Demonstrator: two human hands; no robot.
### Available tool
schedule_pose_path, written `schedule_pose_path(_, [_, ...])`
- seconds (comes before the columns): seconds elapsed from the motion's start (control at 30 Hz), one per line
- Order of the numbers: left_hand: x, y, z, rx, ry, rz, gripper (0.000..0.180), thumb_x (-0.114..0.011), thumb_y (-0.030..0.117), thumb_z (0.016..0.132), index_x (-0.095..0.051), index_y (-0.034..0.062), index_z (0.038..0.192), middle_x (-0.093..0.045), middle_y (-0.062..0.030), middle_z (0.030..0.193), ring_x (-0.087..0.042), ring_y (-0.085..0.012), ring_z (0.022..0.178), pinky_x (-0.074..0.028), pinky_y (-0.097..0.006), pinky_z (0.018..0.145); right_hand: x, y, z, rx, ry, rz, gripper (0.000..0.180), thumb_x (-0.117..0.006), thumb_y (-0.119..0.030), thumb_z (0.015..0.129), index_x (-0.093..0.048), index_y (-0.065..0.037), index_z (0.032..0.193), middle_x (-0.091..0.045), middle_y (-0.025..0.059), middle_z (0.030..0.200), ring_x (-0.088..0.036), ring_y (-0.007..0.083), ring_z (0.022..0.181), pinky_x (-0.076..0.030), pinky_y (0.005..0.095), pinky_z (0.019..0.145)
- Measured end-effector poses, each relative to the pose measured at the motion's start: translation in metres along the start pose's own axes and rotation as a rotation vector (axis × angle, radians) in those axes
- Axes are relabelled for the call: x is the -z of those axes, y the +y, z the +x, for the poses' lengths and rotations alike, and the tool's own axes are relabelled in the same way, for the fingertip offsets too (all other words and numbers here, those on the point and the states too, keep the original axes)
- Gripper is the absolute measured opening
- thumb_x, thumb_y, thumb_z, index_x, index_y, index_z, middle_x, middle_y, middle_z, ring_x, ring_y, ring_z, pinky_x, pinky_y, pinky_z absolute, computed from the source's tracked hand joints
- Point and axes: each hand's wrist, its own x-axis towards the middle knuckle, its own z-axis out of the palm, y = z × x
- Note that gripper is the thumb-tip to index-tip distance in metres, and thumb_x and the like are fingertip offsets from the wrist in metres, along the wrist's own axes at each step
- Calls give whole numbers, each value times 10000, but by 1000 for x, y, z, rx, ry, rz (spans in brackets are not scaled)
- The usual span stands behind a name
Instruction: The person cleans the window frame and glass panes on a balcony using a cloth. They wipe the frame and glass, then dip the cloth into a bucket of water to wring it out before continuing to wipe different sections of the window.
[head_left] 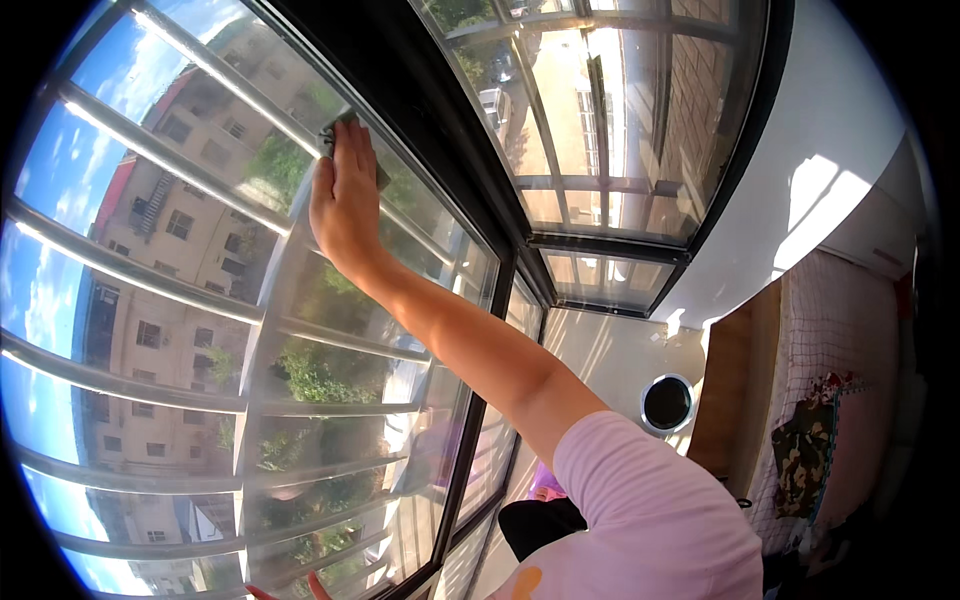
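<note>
My right hand (pixel 345 200) is raised to the window pane (pixel 330 300), its palm side toward the glass. Beneath its fingers is a folded greyish-green cloth (pixel 383 178), pressed against the pane close to the black frame (pixel 400 110). Only the cloth's edges show; my hand covers the remainder. At the lower edge, fingertips of my left hand (pixel 316 586) show beside the glass, spread apart, with the palm out of view. No object is visible between them.
Metal bars (pixel 150 275) run outside the glass. A second black-framed window (pixel 610 120) adjoins at the right. On the floor stands a round bucket (pixel 667 402) with a dark inside. A bed (pixel 840 330) with a camouflage-patterned cloth (pixel 803 455) lies along the right.
</note>
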Motion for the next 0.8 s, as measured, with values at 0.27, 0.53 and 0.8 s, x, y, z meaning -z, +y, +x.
schedule_pose_path(0.27, [-3, -10, -2, -1, -75, 60, 1111, -677, 638, 697, -108, 117, 1497, 69, -319, 1496, 60, -559, 1350, -37, -731, 1003, 25, 90, 6, 25, 22, 127, 314, -459, -6, 921, -529, -2, 1226, -502, 189, 1310, -404, 358, 1285, -386, 434, 1043])
schedule_pose_path(0.53, [-1, -1, -2, 25, -102, 92, 1111, -653, 647, 716, -81, 101, 1496, 65, -334, 1489, 55, -558, 1351, -41, -722, 1008, -12, -16, 161, 422, 245, 359, 285, -524, 20, 881, -567, 20, 1163, -589, 174, 1185, -553, 317, 1123, -449, 377, 953])
schedule_pose_path(0.8, [7, 2, -2, -14, -69, 205, 1123, -643, 667, 713, -96, 64, 1487, 37, -360, 1476, 4, -578, 1340, -115, -718, 1006, 1, 75, 80, 233, 166, 138, 291, -533, 11, 872, -557, 19, 1163, -569, 186, 1205, -525, 352, 1148, -436, 407, 982])
